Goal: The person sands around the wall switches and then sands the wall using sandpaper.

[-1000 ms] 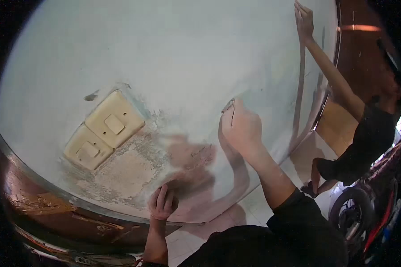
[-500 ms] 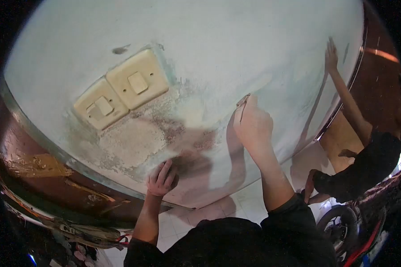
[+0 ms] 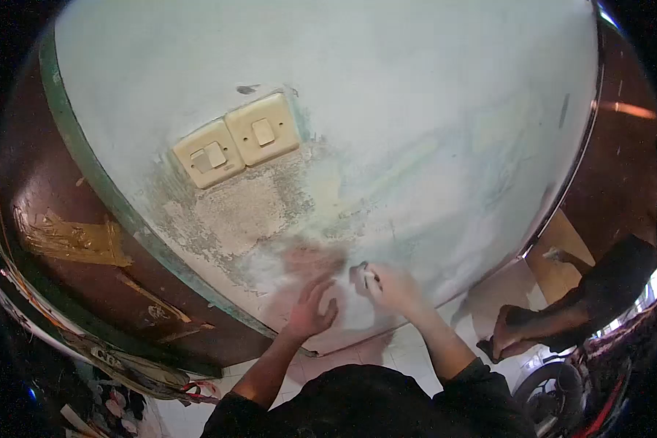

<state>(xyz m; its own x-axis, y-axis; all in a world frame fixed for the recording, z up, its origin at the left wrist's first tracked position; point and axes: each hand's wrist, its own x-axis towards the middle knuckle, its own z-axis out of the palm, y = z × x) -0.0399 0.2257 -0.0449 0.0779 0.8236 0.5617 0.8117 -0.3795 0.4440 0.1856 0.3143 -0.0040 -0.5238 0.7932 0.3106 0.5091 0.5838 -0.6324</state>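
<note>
Low on the pale wall, my right hand is closed on a small tool, blurred by motion, whose edge is at the wall surface. To its left, my left hand is up near the wall with its fingers apart and nothing seen in it. Two cream switch plates sit side by side above the hands. Below them lies a rough patch of bare, stained plaster.
A brown door with tape on it borders the wall at left. At right a co-worker in dark clothes is beside the wall, near a wheel. White floor tiles show below.
My right hand has moved down and left with the tool, closer to my left hand. My left hand has shifted right and opened. The co-worker's raised arm has come down off the wall.
</note>
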